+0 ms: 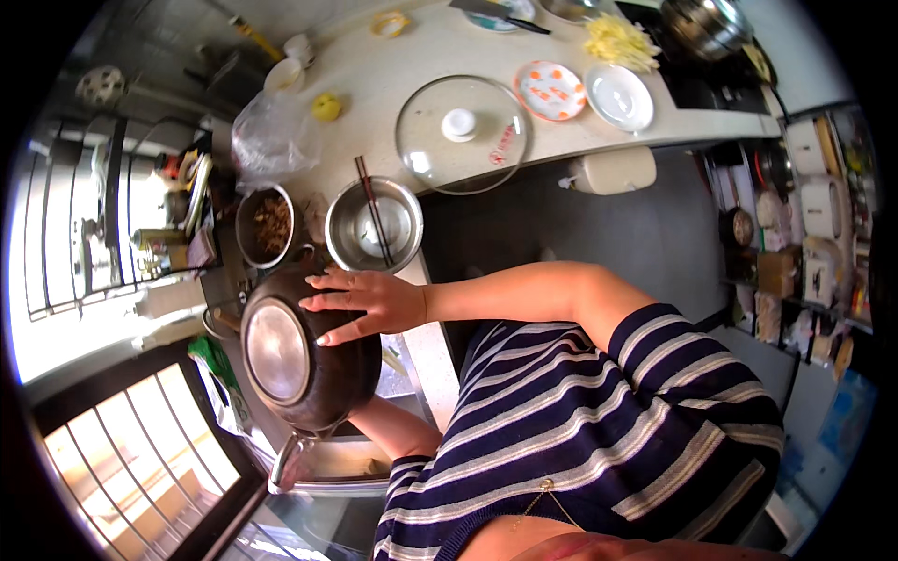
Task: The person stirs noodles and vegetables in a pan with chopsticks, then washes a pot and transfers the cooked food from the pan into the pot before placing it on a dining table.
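A dark metal wok (344, 386) is tipped on its side over the sink area, its pale round base (278, 350) facing me. My right hand (370, 301) lies against its outer wall, fingers spread and holding it. Behind the wok my left hand is hidden; only the left forearm (403, 424) shows. A shiny handle (286, 459) sticks out from the wok's lower rim. Just beyond my right fingers stands a steel bowl (344, 200) with dark chopsticks (374, 210) laid across it. Beside that is another metal bowl (242, 228) of brown food pieces (272, 223).
A glass lid (428, 112) overhangs the counter edge. Farther along are a patterned plate (551, 91), a white dish (619, 98), yellow-green leaves (621, 43), a cleaver (484, 10) and a steel pot (705, 24). A plastic bag (270, 137) lies near a yellow fruit (326, 107).
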